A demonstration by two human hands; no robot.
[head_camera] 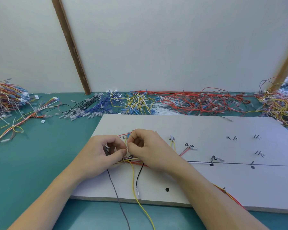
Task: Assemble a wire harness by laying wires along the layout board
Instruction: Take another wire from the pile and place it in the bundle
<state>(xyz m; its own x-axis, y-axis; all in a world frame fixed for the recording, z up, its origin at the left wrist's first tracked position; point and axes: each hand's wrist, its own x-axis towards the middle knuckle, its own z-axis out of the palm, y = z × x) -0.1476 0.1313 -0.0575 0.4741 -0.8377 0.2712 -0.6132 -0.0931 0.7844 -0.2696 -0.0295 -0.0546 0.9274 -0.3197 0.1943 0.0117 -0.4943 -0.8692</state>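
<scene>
Left hand and right hand (fingers curled) pinch a small white tie over the bundle of coloured wires, frame centre, on the flat grey layout board

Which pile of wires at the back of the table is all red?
The big tangled red wire pile, right of the middle along the wall. The piles beside it differ: yellow-and-white wires, then blue wires, then black wires further left.

A pale wall with two slanting brown wooden strips rises behind the teal surface.
</scene>
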